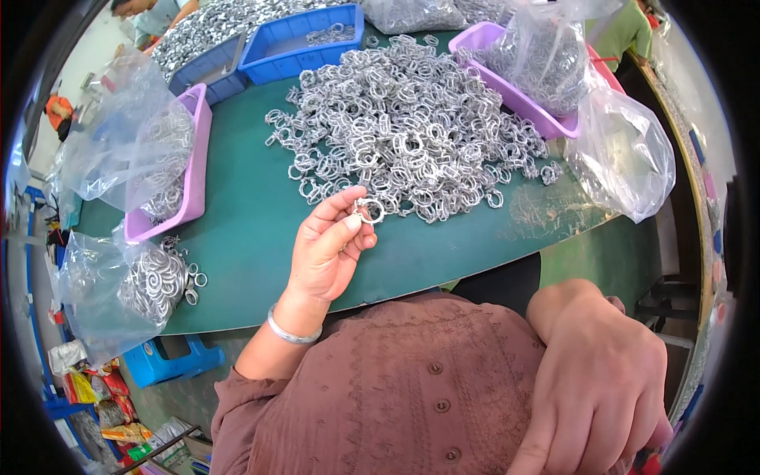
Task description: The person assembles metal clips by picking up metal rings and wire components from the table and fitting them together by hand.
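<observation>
My left hand (326, 252), with a pale bangle on its wrist, pinches a silver metal ring fitting (371, 210) between thumb and fingers. The ring part sticks out to the right, in front of a big heap of similar silver ring fittings (412, 134) on the green table (261, 253). Close to the camera at the lower right, the back of my right hand (598, 372) shows in front of my brown shirt. Its fingers point downward and the tips are out of sight, so whether it holds anything does not show.
On the left stand a lilac tray (195, 170) with bagged fittings and a clear bag (111, 289) spilling rings. Blue trays (301, 54) lie at the back; another lilac tray (518, 111) with a full bag stands back right. A blue stool (174, 362) is below. Other people work beyond.
</observation>
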The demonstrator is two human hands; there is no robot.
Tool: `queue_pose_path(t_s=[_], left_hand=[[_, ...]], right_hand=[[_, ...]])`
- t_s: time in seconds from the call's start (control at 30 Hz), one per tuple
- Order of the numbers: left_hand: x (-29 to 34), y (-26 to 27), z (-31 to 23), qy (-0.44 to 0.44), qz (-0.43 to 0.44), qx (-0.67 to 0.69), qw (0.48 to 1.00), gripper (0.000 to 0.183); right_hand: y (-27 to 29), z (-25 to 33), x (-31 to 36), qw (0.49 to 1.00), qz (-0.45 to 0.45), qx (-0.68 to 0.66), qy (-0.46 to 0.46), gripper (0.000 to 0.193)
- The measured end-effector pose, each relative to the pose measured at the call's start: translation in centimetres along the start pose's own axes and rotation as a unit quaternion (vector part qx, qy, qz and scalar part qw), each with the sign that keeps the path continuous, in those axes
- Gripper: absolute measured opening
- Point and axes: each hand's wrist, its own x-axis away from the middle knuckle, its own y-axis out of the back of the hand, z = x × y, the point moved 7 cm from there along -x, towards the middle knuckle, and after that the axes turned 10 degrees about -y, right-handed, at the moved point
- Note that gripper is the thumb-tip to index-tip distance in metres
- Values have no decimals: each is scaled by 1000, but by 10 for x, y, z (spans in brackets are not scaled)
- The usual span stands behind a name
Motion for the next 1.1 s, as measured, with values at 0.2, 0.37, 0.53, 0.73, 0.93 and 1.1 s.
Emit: queue_pose_path(t_s=[0.2, 0.37, 0.53, 0.73, 0.93, 1.1], left_hand=[[1, 3, -4, -2, -10, -3, 1000, 28], [0, 3, -6, -8, -5, -1, 1000, 29], [-2, 6, -9, -24, 12, -14, 1000, 31], [-4, 5, -12, -28, 36, -22, 999, 32], [-5, 6, -12, -25, 43, -27, 998, 31], [-4, 7, -14, -19, 37, -25, 999, 30]], right_hand=[[-1, 3, 4, 999, 35, -37, 3, 40], [-1, -3, -5, 996, 72, 6, -59, 42], [-1, 3, 1, 999, 33, -23, 14, 43], [3, 3, -2, 1000, -6, 10, 16, 43], [0, 1, 1, 999, 31, -19, 13, 43], [-2, -3, 4, 999, -17, -31, 11, 44]])
